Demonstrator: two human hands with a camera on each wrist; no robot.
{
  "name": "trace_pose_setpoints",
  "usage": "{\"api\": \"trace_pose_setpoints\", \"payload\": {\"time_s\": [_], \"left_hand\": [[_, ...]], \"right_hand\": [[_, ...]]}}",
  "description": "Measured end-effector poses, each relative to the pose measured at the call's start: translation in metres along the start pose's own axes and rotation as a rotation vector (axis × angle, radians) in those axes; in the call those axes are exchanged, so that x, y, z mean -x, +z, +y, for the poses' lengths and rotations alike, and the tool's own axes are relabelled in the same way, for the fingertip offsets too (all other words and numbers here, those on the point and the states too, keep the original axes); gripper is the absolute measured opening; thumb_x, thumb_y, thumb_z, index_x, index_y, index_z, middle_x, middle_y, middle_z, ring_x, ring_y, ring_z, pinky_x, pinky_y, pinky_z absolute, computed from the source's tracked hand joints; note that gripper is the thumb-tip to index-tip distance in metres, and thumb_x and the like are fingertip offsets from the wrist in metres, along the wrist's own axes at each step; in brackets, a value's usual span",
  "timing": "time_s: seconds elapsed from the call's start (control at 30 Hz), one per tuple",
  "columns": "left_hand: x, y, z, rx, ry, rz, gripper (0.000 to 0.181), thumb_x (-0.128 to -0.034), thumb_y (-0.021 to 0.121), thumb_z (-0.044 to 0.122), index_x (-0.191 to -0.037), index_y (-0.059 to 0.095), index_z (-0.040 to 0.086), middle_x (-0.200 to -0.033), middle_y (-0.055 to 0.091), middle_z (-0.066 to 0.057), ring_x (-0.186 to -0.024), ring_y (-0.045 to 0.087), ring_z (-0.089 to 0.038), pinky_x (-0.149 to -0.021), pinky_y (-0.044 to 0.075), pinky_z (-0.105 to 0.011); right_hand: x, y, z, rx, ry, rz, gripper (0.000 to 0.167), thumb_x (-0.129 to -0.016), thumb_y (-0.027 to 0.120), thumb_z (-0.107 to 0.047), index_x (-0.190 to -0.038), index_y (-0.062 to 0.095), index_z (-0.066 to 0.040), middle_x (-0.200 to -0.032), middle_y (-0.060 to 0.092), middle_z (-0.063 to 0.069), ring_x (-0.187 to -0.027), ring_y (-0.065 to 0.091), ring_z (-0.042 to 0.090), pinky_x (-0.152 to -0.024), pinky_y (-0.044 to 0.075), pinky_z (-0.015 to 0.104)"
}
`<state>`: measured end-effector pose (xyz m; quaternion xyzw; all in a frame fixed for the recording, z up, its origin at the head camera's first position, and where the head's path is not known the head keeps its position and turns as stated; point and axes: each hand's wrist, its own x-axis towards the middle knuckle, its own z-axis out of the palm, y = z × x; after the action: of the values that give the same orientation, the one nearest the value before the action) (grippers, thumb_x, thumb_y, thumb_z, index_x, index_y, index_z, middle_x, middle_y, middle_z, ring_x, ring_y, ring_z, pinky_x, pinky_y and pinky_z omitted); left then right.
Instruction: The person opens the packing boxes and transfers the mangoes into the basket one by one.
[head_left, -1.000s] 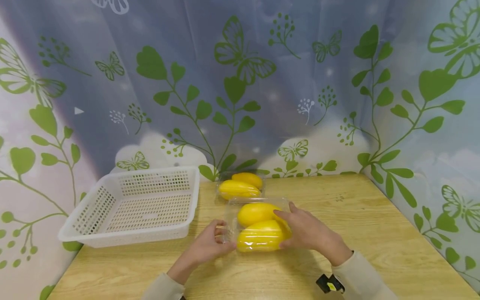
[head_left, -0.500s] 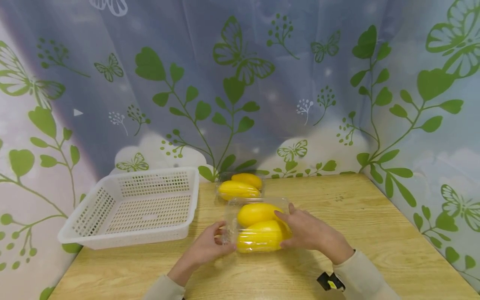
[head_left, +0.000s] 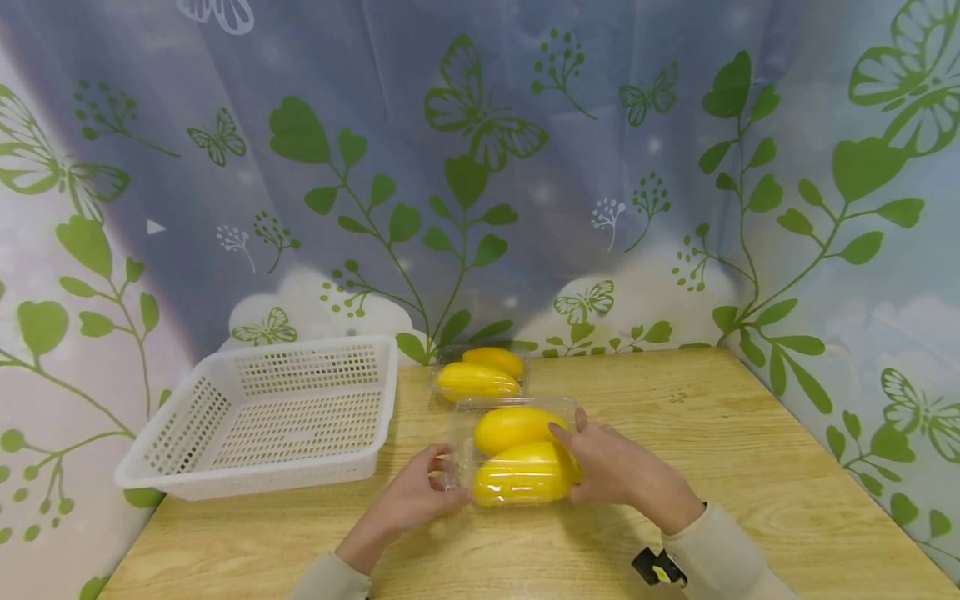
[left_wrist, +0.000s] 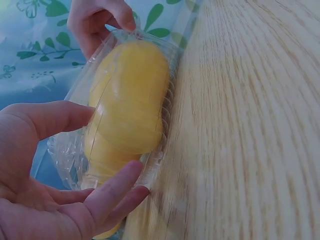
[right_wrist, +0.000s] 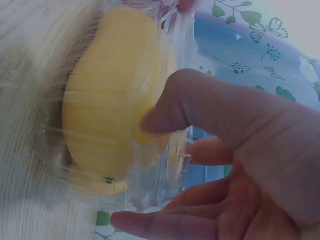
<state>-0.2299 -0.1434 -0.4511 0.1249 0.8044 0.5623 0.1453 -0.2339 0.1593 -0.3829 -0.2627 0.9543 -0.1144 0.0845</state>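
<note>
In the head view a clear plastic clamshell box (head_left: 462, 450) stands on the table, holding two yellow mangoes (head_left: 521, 475). My left hand (head_left: 416, 492) grips its left end, thumb in front and fingers at the side and behind. At the opposite end my right hand (head_left: 618, 467) holds the box between thumb and fingers. Through the plastic, a mango (left_wrist: 131, 95) shows between both hands in the left wrist view. The right wrist view has my right thumb (right_wrist: 200, 100) over the box's upper edge. Just behind, a second clear box (head_left: 441, 392) contains two more mangoes (head_left: 480, 379).
A white perforated plastic basket (head_left: 378, 450) stands at the left of the wooden table (head_left: 720, 442). A patterned curtain (head_left: 487, 167) with green leaves and butterflies hangs behind the table and along its sides.
My right hand has shifted slightly at the right end of the box, its thumb moving a little to the right. My left hand and both boxes have stayed nearly still.
</note>
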Motion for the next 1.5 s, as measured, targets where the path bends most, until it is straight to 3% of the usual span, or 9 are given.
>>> {"api": "trace_pose_setpoints", "payload": {"time_s": [0.1,0.2,0.37,0.53,0.7,0.83,1.1,1.4,1.5], "left_hand": [[0.0010,0.0005,0.0004,-0.004,-0.006,0.007,0.079,-0.0888,0.079,0.019,-0.151,0.037,-0.006,-0.142,0.053,-0.029,-0.106,0.066,-0.024,-0.083,0.059,-0.035],[0.0022,0.0012,0.0013,-0.012,-0.013,0.016,0.079,-0.0886,0.080,0.018,-0.151,0.038,-0.005,-0.142,0.053,-0.028,-0.106,0.066,-0.023,-0.083,0.059,-0.036],[0.0022,0.0023,0.0024,0.009,-0.013,0.013,0.078,-0.0890,0.079,0.015,-0.151,0.037,-0.007,-0.141,0.053,-0.030,-0.106,0.066,-0.024,-0.083,0.060,-0.037],[0.0022,0.0029,0.0031,-0.004,-0.026,0.019,0.079,-0.0887,0.080,0.016,-0.152,0.037,-0.006,-0.143,0.052,-0.029,-0.109,0.065,-0.026,-0.083,0.060,-0.038],[0.0024,0.0036,0.0048,-0.015,-0.027,0.023,0.080,-0.0877,0.080,0.016,-0.152,0.037,-0.007,-0.143,0.051,-0.028,-0.112,0.064,-0.028,-0.084,0.060,-0.039],[0.0032,0.0041,0.0066,-0.034,-0.034,0.034,0.082,-0.0873,0.081,0.018,-0.152,0.037,-0.007,-0.143,0.051,-0.027,-0.111,0.063,-0.027,-0.084,0.059,-0.038],[0.0023,0.0031,0.0061,-0.045,-0.046,0.029,0.082,-0.0870,0.081,0.020,-0.152,0.038,-0.005,-0.145,0.050,-0.026,-0.114,0.061,-0.029,-0.087,0.058,-0.039],[0.0019,0.0016,0.0039,-0.040,-0.049,0.020,0.084,-0.0873,0.081,0.023,-0.153,0.036,-0.005,-0.143,0.052,-0.028,-0.115,0.062,-0.032,-0.086,0.058,-0.039],[0.0016,0.0025,0.0037,-0.049,-0.052,0.024,0.084,-0.0873,0.082,0.024,-0.153,0.037,-0.004,-0.143,0.052,-0.028,-0.116,0.062,-0.032,-0.086,0.058,-0.040]], "right_hand": [[-0.0009,0.0016,-0.0015,0.001,0.027,-0.003,0.089,-0.080,0.081,-0.009,-0.157,0.039,-0.002,-0.156,0.021,0.049,-0.099,0.064,0.053,-0.068,0.051,0.043],[-0.0009,0.0031,-0.0032,0.001,0.037,0.006,0.090,-0.077,0.080,-0.005,-0.157,0.039,-0.002,-0.157,0.020,0.048,-0.080,0.062,0.040,-0.056,0.035,0.033],[0.0009,0.0047,-0.0037,0.054,0.007,0.051,0.086,-0.079,0.081,-0.007,-0.155,0.043,-0.001,-0.155,0.027,0.049,-0.088,0.066,0.042,-0.076,0.058,0.048],[0.0022,0.0048,-0.0038,0.072,-0.004,0.068,0.081,-0.083,0.082,-0.012,-0.154,0.045,-0.001,-0.153,0.029,0.049,-0.109,0.064,0.056,-0.099,0.053,0.063],[0.0017,0.0050,-0.0070,0.058,0.022,0.042,0.082,-0.081,0.077,-0.002,-0.155,0.043,-0.003,-0.157,0.024,0.047,-0.082,0.067,0.043,-0.072,0.058,0.046],[0.0011,0.0056,-0.0092,0.041,0.056,0.009,0.085,-0.080,0.073,0.004,-0.158,0.040,-0.006,-0.161,0.019,0.044,-0.060,0.049,0.021,-0.052,0.037,0.031],[0.0017,0.0010,-0.0082,0.045,0.027,0.024,0.077,-0.083,0.073,-0.003,-0.155,0.045,-0.007,-0.159,0.029,0.042,-0.051,0.036,0.012,-0.051,0.037,0.027],[0.0027,-0.0010,-0.0014,0.040,-0.035,0.053,0.075,-0.081,0.077,-0.004,-0.151,0.051,-0.005,-0.153,0.038,0.042,-0.068,0.063,0.024,-0.076,0.057,0.039],[0.0029,-0.0004,-0.0012,0.055,-0.037,0.050,0.078,-0.079,0.079,0.000,-0.151,0.051,-0.004,-0.153,0.038,0.042,-0.062,0.056,0.018,-0.070,0.056,0.036]]}}
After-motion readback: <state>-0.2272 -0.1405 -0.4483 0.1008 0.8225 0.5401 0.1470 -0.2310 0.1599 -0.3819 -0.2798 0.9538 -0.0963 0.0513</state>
